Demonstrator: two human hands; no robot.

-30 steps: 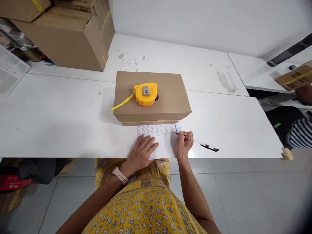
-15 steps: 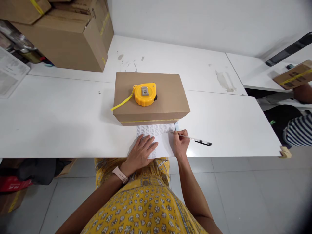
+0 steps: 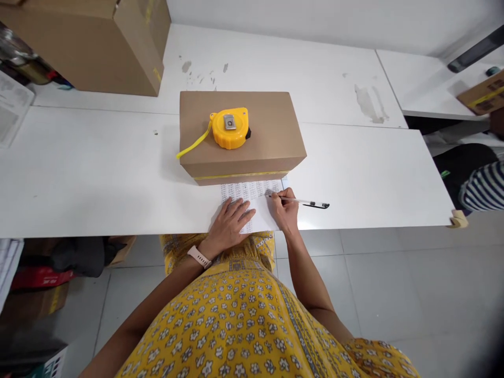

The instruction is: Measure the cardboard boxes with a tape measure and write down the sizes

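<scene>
At the desk's (image 3: pixel 98 178) near edge your right hand (image 3: pixel 284 210) pinches a slim pen (image 3: pixel 305 202) on printed paper (image 3: pixel 252 191); left hand (image 3: pixel 232 226) rests flat, fingers loose.

Nothing here can be read. The sheet (image 3: pixel 252 190) at the near edge of the desk (image 3: pixel 98 178), where the tip of the pen (image 3: pixel 311 203) rests, carries dense rows of fine print, too small to make out. The yellow tape measure (image 3: pixel 229 127) shows a bare metal plate with no legible brand. The cardboard box (image 3: pixel 482 94) past the desk's right edge bears dark printed marks, blurred beyond reading, as is the printed paper (image 3: pixel 10 105) at the left edge.
</scene>
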